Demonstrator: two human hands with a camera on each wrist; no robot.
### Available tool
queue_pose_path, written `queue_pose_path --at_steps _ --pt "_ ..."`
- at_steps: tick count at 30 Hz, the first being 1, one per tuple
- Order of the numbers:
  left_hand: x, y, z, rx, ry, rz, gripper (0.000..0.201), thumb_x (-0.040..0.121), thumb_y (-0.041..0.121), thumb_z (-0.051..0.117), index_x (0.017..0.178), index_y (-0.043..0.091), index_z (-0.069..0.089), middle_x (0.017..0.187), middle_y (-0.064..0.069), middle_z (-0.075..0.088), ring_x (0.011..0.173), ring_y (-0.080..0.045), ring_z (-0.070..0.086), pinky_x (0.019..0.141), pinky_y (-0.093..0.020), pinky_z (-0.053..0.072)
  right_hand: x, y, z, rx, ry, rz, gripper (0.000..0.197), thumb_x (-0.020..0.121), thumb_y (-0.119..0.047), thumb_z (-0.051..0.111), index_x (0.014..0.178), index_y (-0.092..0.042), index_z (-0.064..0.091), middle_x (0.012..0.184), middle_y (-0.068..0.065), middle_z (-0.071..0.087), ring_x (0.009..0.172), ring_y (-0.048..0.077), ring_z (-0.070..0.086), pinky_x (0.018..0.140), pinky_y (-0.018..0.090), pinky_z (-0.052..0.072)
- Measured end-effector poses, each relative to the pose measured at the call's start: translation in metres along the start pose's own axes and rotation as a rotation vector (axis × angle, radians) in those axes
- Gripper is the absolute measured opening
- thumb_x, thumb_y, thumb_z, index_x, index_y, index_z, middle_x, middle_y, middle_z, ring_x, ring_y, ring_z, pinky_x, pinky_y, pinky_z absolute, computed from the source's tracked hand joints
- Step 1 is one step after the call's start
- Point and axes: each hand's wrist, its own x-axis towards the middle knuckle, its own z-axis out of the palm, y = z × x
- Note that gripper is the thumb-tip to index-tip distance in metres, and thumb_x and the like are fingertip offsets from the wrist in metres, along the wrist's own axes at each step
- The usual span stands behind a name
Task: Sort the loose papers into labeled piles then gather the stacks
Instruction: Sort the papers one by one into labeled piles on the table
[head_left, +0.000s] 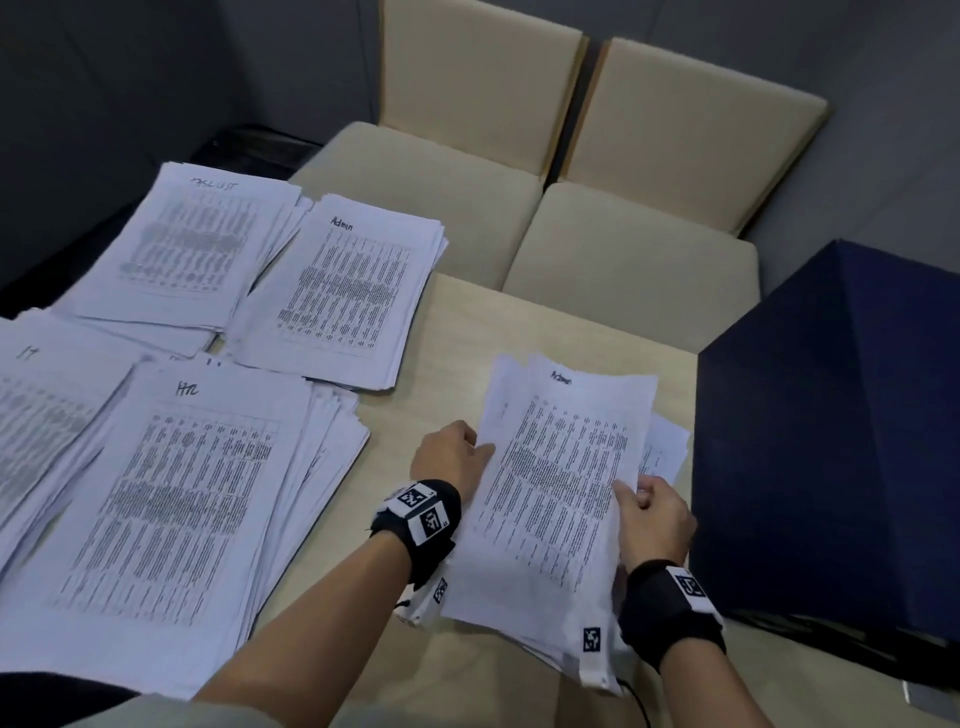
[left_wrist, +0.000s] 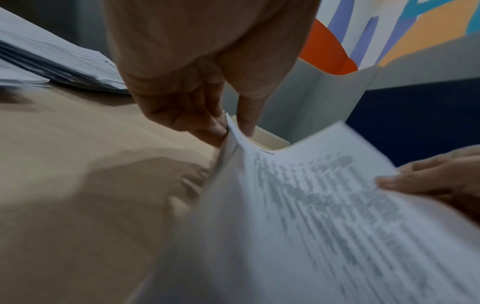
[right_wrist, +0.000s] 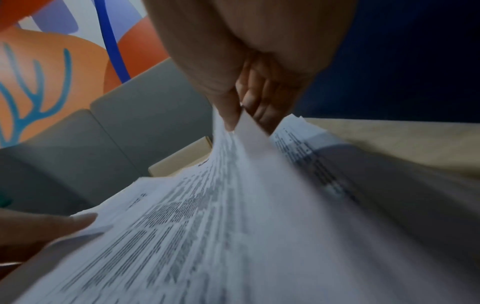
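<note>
Papers sit in four labeled piles on the surface (head_left: 452, 332), left side: an "HR" pile (head_left: 171, 499) nearest, an "IT" pile (head_left: 36, 410) beside it at the frame edge, an "Admin" pile (head_left: 343, 296) & a far pile (head_left: 192, 244) w/ a label too faint to read. Unsorted stack (head_left: 524, 613) lies near the front edge, between both wrists. Top sheet (head_left: 561, 467), marked "Admin", is lifted off it. Left hand (head_left: 449, 454) pinches its left edge, thumb over fingers; right hand (head_left: 657, 512) pinches the right edge likewise. Sorting step, prob. mid-way; gathering not yet begun. Next: carry the sheet across to the Admin pile, lay it square on top w/o dragging sheets below.
</note>
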Motion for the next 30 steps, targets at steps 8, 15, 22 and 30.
queue_pose_path --at_steps 8,15,22,30 --pt "0.022 -0.006 -0.018 0.426 -0.068 0.153 0.027 0.099 0.031 0.053 0.082 0.01 0.06 0.086 -0.01 0.065 0.08 -0.028 0.062 0.064 -0.031 0.043 -0.015 0.021 -0.026 0.167 0.07 0.143 0.016 0.084 0.004 0.061 0.094 -0.009 0.059 0.085 0.009 0.064 0.082 0.029 0.06 0.075 0.031 0.044" --pt "0.009 0.005 -0.038 0.556 -0.026 0.299 0.054 0.1 0.054 0.039 0.067 0.015 0.057 0.06 0.0 0.053 0.062 -0.023 0.059 0.058 -0.027 0.046 -0.02 0.015 -0.034 0.442 0.011 0.371 0.002 0.083 0.006 0.062 0.085 0.006 0.06 0.076 0.013 0.06 0.068 0.029 0.057 0.056 0.029 0.042" --pt "-0.001 -0.016 -0.026 0.014 -0.099 0.388 0.018 0.094 0.016 0.055 0.081 0.014 0.067 0.065 -0.006 0.062 0.065 -0.029 0.056 0.059 -0.032 0.041 -0.02 0.021 -0.024 0.486 -0.138 0.408 0.008 0.069 0.001 0.063 0.076 0.001 0.061 0.075 0.013 0.064 0.071 0.028 0.061 0.065 0.036 0.05" --pt "0.0 -0.023 -0.018 -0.242 -0.13 0.088 0.03 0.084 0.0 0.051 0.1 0.014 0.072 0.101 -0.002 0.072 0.087 -0.018 0.065 0.079 -0.026 0.049 -0.026 0.008 -0.024 0.573 -0.193 0.357 0.015 0.083 0.004 0.065 0.091 -0.006 0.074 0.084 0.003 0.075 0.084 0.022 0.068 0.071 0.023 0.054"
